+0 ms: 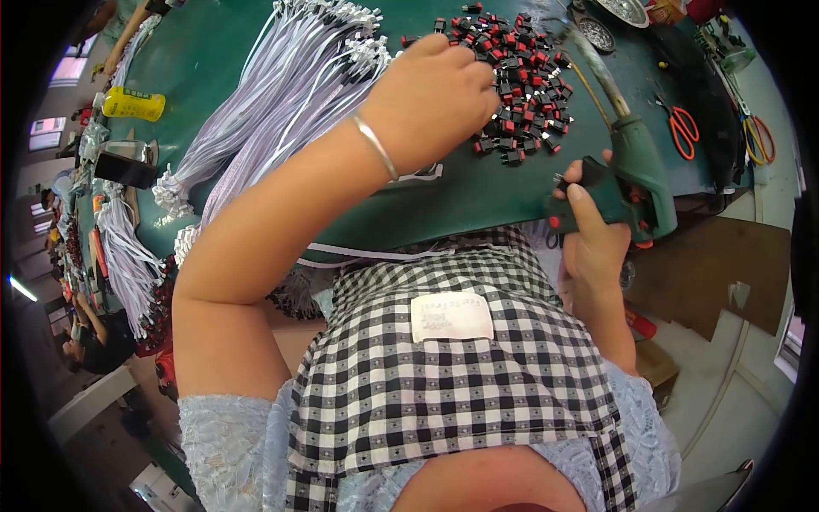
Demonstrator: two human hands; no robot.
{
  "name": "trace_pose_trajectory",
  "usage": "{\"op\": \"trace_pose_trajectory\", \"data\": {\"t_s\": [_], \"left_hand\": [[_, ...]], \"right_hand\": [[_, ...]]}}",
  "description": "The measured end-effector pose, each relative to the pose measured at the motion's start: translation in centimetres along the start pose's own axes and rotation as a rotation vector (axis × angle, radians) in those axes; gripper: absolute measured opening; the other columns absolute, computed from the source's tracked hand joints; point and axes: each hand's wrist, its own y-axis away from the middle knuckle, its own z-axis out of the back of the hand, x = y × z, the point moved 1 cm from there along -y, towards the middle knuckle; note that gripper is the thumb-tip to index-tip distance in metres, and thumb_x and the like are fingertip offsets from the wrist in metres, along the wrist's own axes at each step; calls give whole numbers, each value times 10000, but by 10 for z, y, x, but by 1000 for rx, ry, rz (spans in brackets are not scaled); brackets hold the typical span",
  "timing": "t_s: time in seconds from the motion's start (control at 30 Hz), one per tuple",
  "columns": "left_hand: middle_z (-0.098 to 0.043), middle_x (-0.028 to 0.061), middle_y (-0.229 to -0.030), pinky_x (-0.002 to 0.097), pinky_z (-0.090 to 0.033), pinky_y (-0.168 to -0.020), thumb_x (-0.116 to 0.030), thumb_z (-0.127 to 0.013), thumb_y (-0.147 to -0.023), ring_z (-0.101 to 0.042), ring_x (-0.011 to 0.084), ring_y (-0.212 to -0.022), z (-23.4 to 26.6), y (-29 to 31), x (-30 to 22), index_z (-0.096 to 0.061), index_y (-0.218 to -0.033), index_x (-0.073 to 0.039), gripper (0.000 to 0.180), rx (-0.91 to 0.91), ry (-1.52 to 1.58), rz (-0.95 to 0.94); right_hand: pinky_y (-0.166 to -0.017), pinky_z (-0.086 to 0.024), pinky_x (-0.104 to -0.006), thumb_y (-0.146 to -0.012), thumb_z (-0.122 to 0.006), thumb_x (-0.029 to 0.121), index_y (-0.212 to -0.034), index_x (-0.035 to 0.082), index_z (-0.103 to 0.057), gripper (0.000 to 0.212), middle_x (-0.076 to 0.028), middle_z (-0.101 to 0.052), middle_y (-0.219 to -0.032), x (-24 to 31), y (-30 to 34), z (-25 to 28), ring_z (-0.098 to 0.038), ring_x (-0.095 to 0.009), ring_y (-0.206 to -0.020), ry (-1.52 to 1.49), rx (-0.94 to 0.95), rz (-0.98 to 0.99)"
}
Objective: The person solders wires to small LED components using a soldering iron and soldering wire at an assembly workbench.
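My left hand (448, 98), with a silver bangle at its wrist, reaches to the near left edge of a heap of small black-and-red rocker switches (533, 81). Its fingers curl downward, their tips out of sight, so what they hold is hidden. At the right, my right hand (597, 235) is closed, thumb and fingers round a black piece (590, 175) showing small metal prongs. That hand is against a green gun-shaped tool (644, 166), whose long metal barrel points to the heap. How far the hand also grips the tool, I cannot tell.
Bundles of white wires (281, 102) with white connectors spread over the green table (367, 224) at left. Beyond them are a yellow bottle (134, 104) and a dark phone-like object (125, 170). Orange-handled scissors (683, 132) lie right of the tool. Metal dishes (595, 36) stand at the far right.
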Motion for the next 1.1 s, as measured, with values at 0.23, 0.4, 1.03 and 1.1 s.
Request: {"op": "trace_pose_trajectory", "data": {"t_s": [0.23, 0.4, 1.03, 1.1], "left_hand": [[-523, 30, -710, 240, -414, -543, -84, -620, -729, -502, 105, -610, 17, 23, -57, -554, -778, -25, 101, -144, 1303, 593], [-542, -3, -767, 188, -411, -571, -100, -559, -835, -490, 35, -632, 6, 45, -83, -547, -861, -18, 87, -15, 1672, 842], [-531, 21, -729, 299, -423, -500, -188, -702, -584, -528, 190, -673, 19, 63, -53, -501, -886, -99, 373, 67, 259, 477], [-548, 21, -669, 293, -432, -445, -166, -592, -690, -563, 183, -642, 14, 64, -52, -497, -826, -92, 181, 179, 192, 439]], "right_hand": [[-708, -427, -229, -759, -606, -4, -967, 17, -534, 220, -37, -550, -886, 1, -1, -28, -519, -111, -776, 375, 244, 158], [-665, -429, -245, -736, -626, 18, -953, 8, -542, 234, -59, -565, -864, 1, 13, -25, -531, -142, -701, 589, 260, 180], [-805, -438, -290, -776, -546, -58, -1217, 42, -346, 494, -71, -523, -978, -5, 11, -23, -504, -135, -906, 191, 73, -133], [-803, -437, -291, -775, -545, -61, -1215, 42, -348, 493, -73, -523, -973, -6, 14, -23, -505, -137, -901, 174, 84, -126]]}}
